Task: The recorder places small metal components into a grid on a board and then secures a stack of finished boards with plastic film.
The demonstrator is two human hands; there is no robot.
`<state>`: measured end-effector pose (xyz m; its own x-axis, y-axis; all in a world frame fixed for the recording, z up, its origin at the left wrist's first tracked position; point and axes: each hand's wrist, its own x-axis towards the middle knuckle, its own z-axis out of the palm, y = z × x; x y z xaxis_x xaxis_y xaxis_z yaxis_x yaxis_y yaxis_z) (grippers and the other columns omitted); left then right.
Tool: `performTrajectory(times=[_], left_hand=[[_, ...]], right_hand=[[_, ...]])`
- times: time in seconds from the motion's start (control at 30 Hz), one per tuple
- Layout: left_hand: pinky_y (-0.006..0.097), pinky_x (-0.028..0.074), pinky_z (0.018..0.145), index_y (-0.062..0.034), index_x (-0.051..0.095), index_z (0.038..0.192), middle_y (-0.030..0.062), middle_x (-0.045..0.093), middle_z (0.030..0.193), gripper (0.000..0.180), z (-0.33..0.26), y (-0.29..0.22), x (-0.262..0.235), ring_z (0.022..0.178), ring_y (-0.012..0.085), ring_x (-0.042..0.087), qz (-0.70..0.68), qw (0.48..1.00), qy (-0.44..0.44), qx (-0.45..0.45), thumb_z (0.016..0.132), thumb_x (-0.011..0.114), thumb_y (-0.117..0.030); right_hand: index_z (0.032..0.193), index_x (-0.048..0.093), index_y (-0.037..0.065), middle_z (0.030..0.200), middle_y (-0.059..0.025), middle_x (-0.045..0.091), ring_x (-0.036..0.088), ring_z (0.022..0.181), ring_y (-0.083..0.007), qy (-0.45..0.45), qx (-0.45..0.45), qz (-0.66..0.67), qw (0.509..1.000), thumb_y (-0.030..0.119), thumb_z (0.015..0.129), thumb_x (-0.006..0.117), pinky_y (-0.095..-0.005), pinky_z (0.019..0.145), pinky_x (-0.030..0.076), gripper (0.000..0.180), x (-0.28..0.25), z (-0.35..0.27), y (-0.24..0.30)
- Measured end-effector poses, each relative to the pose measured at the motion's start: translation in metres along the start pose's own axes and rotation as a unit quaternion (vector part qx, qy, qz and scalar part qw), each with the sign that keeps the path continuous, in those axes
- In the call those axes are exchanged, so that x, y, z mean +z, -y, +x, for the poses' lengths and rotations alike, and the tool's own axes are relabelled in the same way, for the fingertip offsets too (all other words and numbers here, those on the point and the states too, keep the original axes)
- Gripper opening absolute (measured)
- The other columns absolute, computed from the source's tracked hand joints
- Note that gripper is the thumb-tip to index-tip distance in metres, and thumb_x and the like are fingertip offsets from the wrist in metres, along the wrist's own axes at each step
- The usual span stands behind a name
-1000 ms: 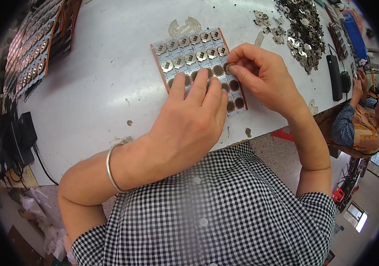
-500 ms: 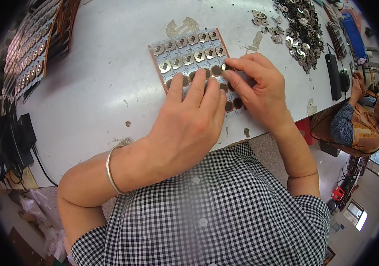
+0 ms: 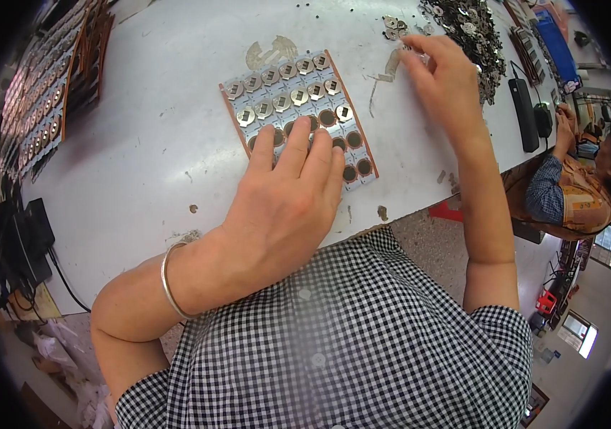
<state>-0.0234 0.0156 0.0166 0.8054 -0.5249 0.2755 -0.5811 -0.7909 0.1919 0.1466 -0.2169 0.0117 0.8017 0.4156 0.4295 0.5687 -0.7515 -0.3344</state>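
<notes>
A panel of small joined circuit boards (image 3: 352,154) with orange-brown edges lies on the table before me. Shiny round metal clips (image 3: 299,97) sit on its two far rows, and one more clip (image 3: 344,112) is at the right end of the third row. Other spots there show dark bare discs (image 3: 354,139). My left hand (image 3: 273,204) rests flat across the near part of the panel, fingers stretched, covering several discs. Up and to the right, my right hand (image 3: 452,86) has thumb and forefinger drawn close together beside some loose clips (image 3: 392,26); what lies between the tips is unclear.
A large heap of loose metal clips (image 3: 473,36) spreads at the far right. Stacked filled panels (image 3: 55,86) stand at the far left. Black power adapters (image 3: 30,239) with cables lie left, and a black power strip (image 3: 523,114) lies right. Another person (image 3: 570,179) sits at right.
My right hand has left the panel's right edge and moved up and right to the loose clips. A clip now sits at the third row's right end. The left hand stays on the panel.
</notes>
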Motion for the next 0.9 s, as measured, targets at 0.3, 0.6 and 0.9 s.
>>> performTrajectory(times=[0.3,0.6,0.9], left_hand=[[0.055,0.046,0.101,0.0077,0.065,0.119,0.0230,0.060,0.127,0.049,0.001,0.001,0.003,0.125,0.0396,0.056,0.013,1.000,-0.005,-0.001,0.079,0.076,-0.018],[0.053,0.046,0.101,0.0077,0.065,0.119,0.0224,0.060,0.125,0.051,0.002,0.001,0.002,0.124,0.0388,0.057,0.015,1.000,-0.006,0.001,0.077,0.077,-0.018],[0.054,0.048,0.096,0.0071,0.068,0.110,0.0232,0.062,0.116,0.040,0.001,0.002,0.006,0.119,0.0389,0.059,0.027,0.999,-0.034,0.011,0.079,0.071,-0.018]], right_hand=[[0.104,0.072,0.002,0.090,-0.0044,0.071,0.063,0.072,-0.0104,0.066,0.074,0.093,0.991,0.020,0.101,0.063,-0.0247,0.062,0.050,0.020,-0.004,0.007,0.005],[0.115,0.069,0.003,0.087,0.0008,0.066,0.057,0.065,-0.0027,0.226,0.281,0.456,0.813,0.019,0.104,0.060,-0.0181,0.057,0.049,0.022,-0.021,-0.008,0.045],[0.116,0.069,0.002,0.091,0.0045,0.063,0.057,0.074,-0.0005,0.218,0.188,0.421,0.860,0.002,0.094,0.070,-0.0162,0.064,0.047,0.022,-0.025,-0.014,0.079]])
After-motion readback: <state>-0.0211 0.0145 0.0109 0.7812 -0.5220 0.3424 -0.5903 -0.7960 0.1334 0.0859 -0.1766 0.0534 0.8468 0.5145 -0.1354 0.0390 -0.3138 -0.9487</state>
